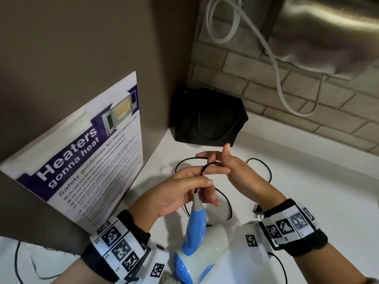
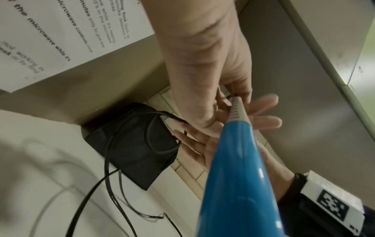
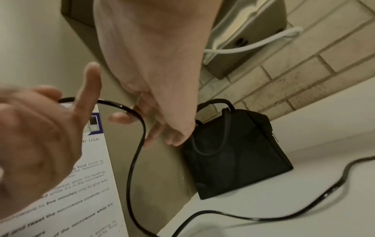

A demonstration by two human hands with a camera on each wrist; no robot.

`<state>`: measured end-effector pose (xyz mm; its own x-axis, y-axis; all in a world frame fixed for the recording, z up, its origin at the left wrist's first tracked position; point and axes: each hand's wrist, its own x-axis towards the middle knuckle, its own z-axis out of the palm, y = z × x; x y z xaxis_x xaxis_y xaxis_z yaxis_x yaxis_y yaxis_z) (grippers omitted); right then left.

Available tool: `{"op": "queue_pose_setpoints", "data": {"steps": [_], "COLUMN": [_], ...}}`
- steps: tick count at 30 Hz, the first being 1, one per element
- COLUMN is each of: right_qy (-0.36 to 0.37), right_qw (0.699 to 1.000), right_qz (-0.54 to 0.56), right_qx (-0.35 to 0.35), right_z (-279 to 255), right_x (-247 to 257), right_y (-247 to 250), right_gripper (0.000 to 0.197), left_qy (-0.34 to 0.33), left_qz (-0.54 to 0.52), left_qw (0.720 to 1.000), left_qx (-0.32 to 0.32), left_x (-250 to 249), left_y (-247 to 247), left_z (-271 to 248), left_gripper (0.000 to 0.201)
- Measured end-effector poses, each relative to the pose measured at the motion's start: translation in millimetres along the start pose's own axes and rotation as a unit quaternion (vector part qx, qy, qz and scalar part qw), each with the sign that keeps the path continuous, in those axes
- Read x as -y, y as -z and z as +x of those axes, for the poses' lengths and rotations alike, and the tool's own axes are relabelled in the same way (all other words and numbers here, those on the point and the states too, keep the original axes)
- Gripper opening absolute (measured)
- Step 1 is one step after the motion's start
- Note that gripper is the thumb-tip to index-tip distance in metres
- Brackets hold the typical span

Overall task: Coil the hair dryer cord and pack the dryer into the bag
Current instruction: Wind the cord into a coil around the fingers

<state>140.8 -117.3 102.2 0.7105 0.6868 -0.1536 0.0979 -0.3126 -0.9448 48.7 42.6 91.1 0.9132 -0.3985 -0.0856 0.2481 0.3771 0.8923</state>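
The blue and white hair dryer [image 1: 203, 240] lies on the white counter [image 1: 307, 181] near me, its blue handle [image 2: 233, 176] pointing away. My left hand [image 1: 205, 187] pinches the black cord [image 1: 260, 162] just past the grey strain relief [image 2: 237, 110]. The cord arches over to my right hand [image 1: 213, 162], which holds it between thumb and finger, the other fingers straight. From there it drops [image 3: 131, 168] and runs in loose loops over the counter to the plug [image 1: 258, 211]. The black bag [image 1: 207, 119] stands in the corner beyond both hands, zipped, handles [image 3: 213, 128] drooping.
A microwave safety poster [image 1: 82, 160] leans on the brown cabinet at the left. A white hose [image 1: 276, 68] hangs against the brick wall below a steel appliance [image 1: 328, 33]. A thin wire [image 1: 18, 263] trails at the lower left.
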Motion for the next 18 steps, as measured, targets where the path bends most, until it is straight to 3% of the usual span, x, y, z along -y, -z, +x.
{"op": "queue_pose_setpoints", "data": {"steps": [6,11,14,18], "right_qy": [0.038,0.030,0.018,-0.003], "right_qw": [0.999,0.998,0.997,0.998], "right_qz": [0.018,0.048,0.076,-0.046], "right_qx": [-0.005,-0.010,0.018,0.030], "right_z": [0.3,0.7,-3.1,-9.8], "right_x": [-7.6,-4.4,-0.6,-8.2], "right_y": [-4.2,-12.1,-14.8,-17.8], "right_gripper": [0.029,0.030,0.041,0.016], "left_qy": [0.022,0.064,0.043,-0.034], "left_qz": [-0.076,-0.191,-0.296,-0.419], "left_qw": [0.996,0.980,0.953,0.891], "left_qx": [0.028,0.009,0.050,0.173], "left_x": [0.2,-7.0,-12.2,-15.1], "left_y": [-4.0,-6.7,-5.6,3.2], "left_z": [9.5,22.7,23.2,23.2], "left_gripper": [0.037,0.033,0.038,0.071]}}
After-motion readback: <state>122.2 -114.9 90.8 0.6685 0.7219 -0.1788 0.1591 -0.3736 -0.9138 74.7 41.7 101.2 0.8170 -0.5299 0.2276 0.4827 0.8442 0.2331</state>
